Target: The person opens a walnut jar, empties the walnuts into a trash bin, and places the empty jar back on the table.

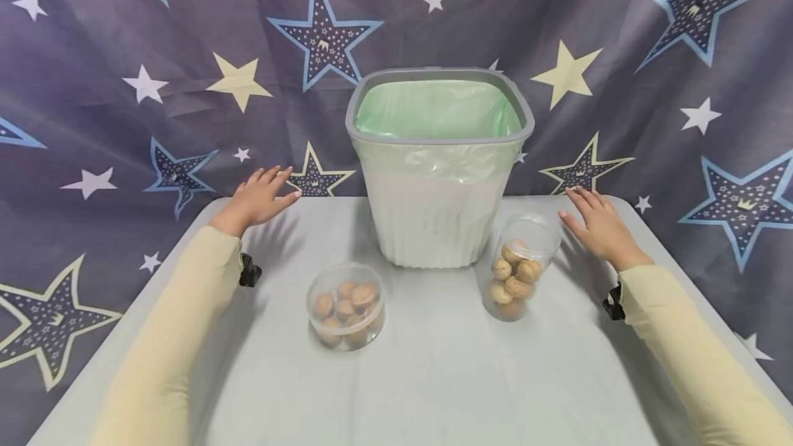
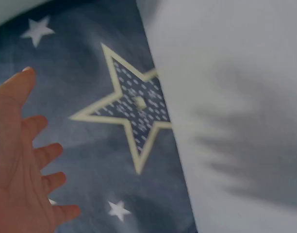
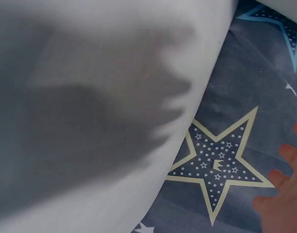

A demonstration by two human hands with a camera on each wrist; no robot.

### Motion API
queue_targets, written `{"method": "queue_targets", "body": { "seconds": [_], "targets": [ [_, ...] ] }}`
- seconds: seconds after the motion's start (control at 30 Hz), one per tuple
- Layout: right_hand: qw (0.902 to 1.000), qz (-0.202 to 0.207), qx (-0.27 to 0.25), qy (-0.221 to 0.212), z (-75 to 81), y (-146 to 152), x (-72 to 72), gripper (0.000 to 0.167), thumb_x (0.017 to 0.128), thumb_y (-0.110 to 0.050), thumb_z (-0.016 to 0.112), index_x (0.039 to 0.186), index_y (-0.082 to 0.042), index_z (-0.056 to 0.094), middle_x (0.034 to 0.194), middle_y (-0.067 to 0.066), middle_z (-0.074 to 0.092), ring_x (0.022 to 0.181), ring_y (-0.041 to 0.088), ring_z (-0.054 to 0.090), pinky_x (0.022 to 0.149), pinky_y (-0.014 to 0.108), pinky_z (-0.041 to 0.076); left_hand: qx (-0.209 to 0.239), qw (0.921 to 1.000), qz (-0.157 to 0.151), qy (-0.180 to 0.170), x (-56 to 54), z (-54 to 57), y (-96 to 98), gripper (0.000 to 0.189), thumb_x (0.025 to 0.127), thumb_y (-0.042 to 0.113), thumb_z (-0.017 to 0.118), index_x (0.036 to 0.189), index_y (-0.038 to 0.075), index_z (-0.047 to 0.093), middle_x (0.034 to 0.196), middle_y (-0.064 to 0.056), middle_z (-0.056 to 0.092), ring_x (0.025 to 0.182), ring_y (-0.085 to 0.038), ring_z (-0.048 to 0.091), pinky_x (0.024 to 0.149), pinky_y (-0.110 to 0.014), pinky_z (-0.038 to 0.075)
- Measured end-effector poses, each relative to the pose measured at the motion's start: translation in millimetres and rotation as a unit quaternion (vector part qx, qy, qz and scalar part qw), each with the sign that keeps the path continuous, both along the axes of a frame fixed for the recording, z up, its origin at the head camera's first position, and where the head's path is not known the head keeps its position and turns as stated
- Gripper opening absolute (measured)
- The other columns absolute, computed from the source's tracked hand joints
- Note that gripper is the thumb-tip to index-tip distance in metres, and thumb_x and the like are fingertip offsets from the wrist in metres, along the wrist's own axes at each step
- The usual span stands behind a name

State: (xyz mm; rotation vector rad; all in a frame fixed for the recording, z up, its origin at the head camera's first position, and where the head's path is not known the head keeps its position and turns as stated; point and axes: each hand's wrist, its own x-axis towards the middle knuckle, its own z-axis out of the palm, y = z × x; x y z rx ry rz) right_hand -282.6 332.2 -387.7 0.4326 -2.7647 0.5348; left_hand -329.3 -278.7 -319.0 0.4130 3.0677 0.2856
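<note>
My left hand hovers over the far left part of the table, fingers spread and holding nothing. In the left wrist view the same hand shows its palm side. On the right, my right hand is held above the table with spread fingers, beside a tall clear jar of walnuts. Only part of this hand shows in the right wrist view. A low round clear tub with several brown nuts stands left of the middle, apart from both hands.
A white waste bin with a grey rim and a pale green liner stands at the back middle of the white table. Behind the table hangs a dark star-patterned cloth.
</note>
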Motion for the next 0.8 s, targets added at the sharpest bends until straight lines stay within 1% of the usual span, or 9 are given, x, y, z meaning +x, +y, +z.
{"method": "queue_targets", "body": {
  "seconds": [0.13, 0.27, 0.4, 0.47, 0.57, 0.67, 0.8],
  "targets": [
    [0.9984, 0.025, -0.049, 0.015, -1.5, -2, 8.3, 0.057, 0.1, -0.031, 0.042, 0.143, 0.004, 0.031, 0.145, 0.031, 0.027, 0.131, 0.055, 0.019, 0.108, 0.063, 0.011, 0.045, 0.9989, -0.008, 0.006, 8.0, 2.8, 1.9, 0.074, 0.098, 0.053, 0.034, 0.152, 0.007, 0.013, 0.154, -0.026, 0.01, 0.138, -0.051, 0.002, 0.106, -0.069, 0.005],
    [0.9947, 0.047, -0.087, 0.028, -2.8, -1, 17.5, 0.055, 0.099, -0.025, 0.045, 0.144, 0.003, 0.031, 0.147, 0.03, 0.026, 0.132, 0.054, 0.019, 0.108, 0.063, 0.011, 0.099, 0.9944, -0.032, 0.02, 14.0, 3.7, 5.4, 0.072, 0.099, 0.048, 0.035, 0.15, 0.002, 0.013, 0.153, -0.027, 0.012, 0.139, -0.048, 0.005, 0.11, -0.062, 0.003],
    [0.9894, 0.064, -0.124, 0.04, -5.3, 0, 27.3, 0.053, 0.099, -0.02, 0.046, 0.143, 0.005, 0.032, 0.145, 0.032, 0.027, 0.131, 0.055, 0.02, 0.108, 0.064, 0.01, 0.14, 0.9883, -0.052, 0.03, 23.2, -2.6, 12.9, 0.068, 0.1, 0.043, 0.036, 0.149, 0.0, 0.016, 0.152, -0.026, 0.016, 0.14, -0.046, 0.009, 0.112, -0.058, 0.004],
    [0.9869, 0.072, -0.138, 0.043, -5.5, -2, 32.2, 0.052, 0.098, -0.018, 0.048, 0.142, 0.006, 0.033, 0.144, 0.033, 0.029, 0.131, 0.055, 0.021, 0.108, 0.064, 0.01, 0.156, 0.9858, -0.054, 0.033, 29.9, -6.9, 18.5, 0.066, 0.1, 0.041, 0.037, 0.149, 0.001, 0.018, 0.153, -0.025, 0.018, 0.14, -0.045, 0.011, 0.112, -0.058, 0.006],
    [0.9839, 0.08, -0.155, 0.037, -3.9, -7, 40.2, 0.053, 0.097, -0.017, 0.049, 0.142, 0.006, 0.034, 0.143, 0.034, 0.03, 0.131, 0.054, 0.021, 0.109, 0.063, 0.01, 0.173, 0.9824, -0.057, 0.043, 39.6, -13.3, 27.5, 0.064, 0.1, 0.039, 0.038, 0.149, 0.002, 0.021, 0.152, -0.023, 0.021, 0.14, -0.043, 0.014, 0.112, -0.057, 0.01],
    [0.9827, 0.076, -0.168, 0.02, -0.9, -11, 48.1, 0.053, 0.098, -0.019, 0.048, 0.144, 0.003, 0.032, 0.146, 0.031, 0.027, 0.133, 0.053, 0.02, 0.108, 0.064, 0.01, 0.191, 0.9777, -0.066, 0.058, 48.4, -16.1, 36.3, 0.061, 0.1, 0.038, 0.04, 0.149, 0.004, 0.025, 0.152, -0.022, 0.025, 0.139, -0.041, 0.018, 0.112, -0.056, 0.013],
    [0.9785, 0.076, -0.192, -0.001, 2.8, -17, 57.0, 0.053, 0.099, -0.018, 0.047, 0.146, -0.002, 0.03, 0.149, 0.028, 0.025, 0.137, 0.047, 0.016, 0.108, 0.064, 0.01, 0.217, 0.9707, -0.081, 0.064, 59.6, -14.8, 48.3, 0.058, 0.1, 0.037, 0.042, 0.148, 0.006, 0.029, 0.151, -0.019, 0.028, 0.139, -0.039, 0.021, 0.112, -0.055, 0.016]
  ]
}}
